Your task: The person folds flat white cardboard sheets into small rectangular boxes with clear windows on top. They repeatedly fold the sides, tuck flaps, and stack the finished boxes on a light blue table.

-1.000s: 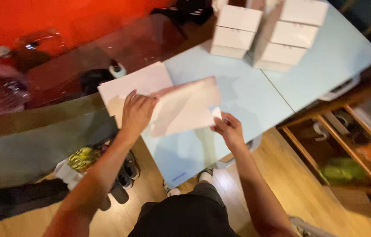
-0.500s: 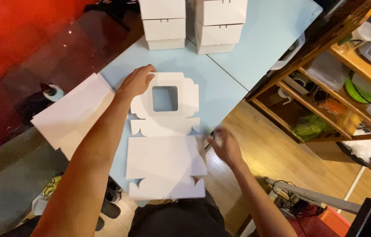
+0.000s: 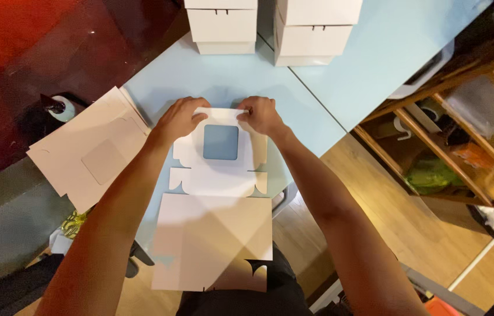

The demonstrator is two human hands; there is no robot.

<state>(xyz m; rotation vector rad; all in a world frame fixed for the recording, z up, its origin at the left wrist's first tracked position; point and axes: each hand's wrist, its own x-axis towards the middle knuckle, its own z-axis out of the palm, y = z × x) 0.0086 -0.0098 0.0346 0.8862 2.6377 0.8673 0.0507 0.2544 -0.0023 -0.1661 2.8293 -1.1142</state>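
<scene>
- Head view: a flat white box blank (image 3: 218, 205) is seen spread on the pale blue worktop (image 3: 340, 88), its long axis running straight away from the person, with the near end hanging over the worktop edge above the lap.
- At the far end of the blank lies the panel with a square window (image 3: 220, 142), and beyond that window a narrow flap (image 3: 219, 112) marks the far edge.
- Both hands are placed at that far edge, so the rest of the blank lies toward the body from them.
- The left hand (image 3: 178, 119) is curled over the left corner of the flap, fingers bent and pinched on the card.
- The right hand (image 3: 260, 114) is set on the right corner in the same way, fingers closed on the card edge.
- Neither hand is nearer; they sit level, either side of the window, with both forearms stretched forward and converging.
- A stack of flat blanks (image 3: 89, 149) rests just left of the left forearm, apart from the blank being worked.
- Finished white boxes (image 3: 270, 29) are stacked at the far side of the worktop, well beyond the hands.
</scene>
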